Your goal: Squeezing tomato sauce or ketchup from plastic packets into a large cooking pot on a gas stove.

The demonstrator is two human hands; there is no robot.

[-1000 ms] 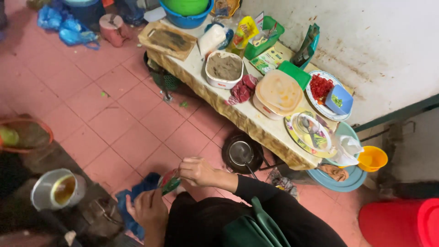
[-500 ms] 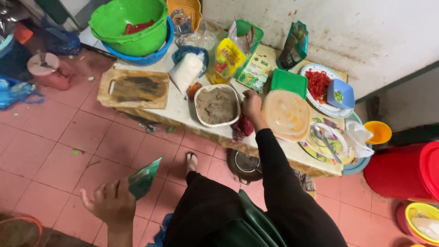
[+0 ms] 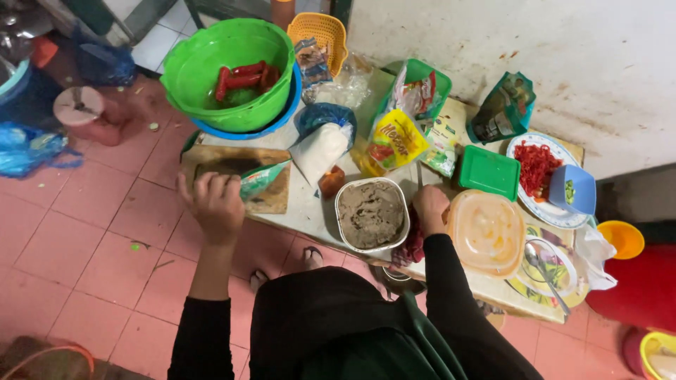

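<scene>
Since half a second back: left hand (image 3: pixel 215 205) has come up from low over the floor to the table edge, bringing the crumpled green plastic packet (image 3: pixel 262 180) with it. Right hand (image 3: pixel 429 209) remains by the paste tub.

Left hand: fingers curled shut round one end of the packet, the rest sticking out toward the tub. The packet is over the worn wooden chopping board (image 3: pixel 236 172), close above it; touching or not, cannot tell.

Right hand: lying on a dark red cloth (image 3: pixel 412 246) just right of the round pale plastic tub of grey-brown paste (image 3: pixel 371 214). Fingers folded under; whether they grip the cloth, cannot tell.

Progress, as I judge it: packet fetched to the work surface, not yet set down or emptied. The paste surface is rough and looks undisturbed.

Around the tub:
- Left: the board, dark stained patch in its middle.
- Behind-left: glossy green plastic basin (image 3: pixel 229 74) nested in a blue one, red chillies inside.
- Behind: white bag of powder (image 3: pixel 320 149) and yellow foil sachet (image 3: pixel 394 141).
- Right: translucent orange-lidded round container (image 3: pixel 486 232); behind it a square green plastic lid (image 3: pixel 489 172).
- Far right: patterned plate of chopped red chilli (image 3: pixel 535 165).
</scene>
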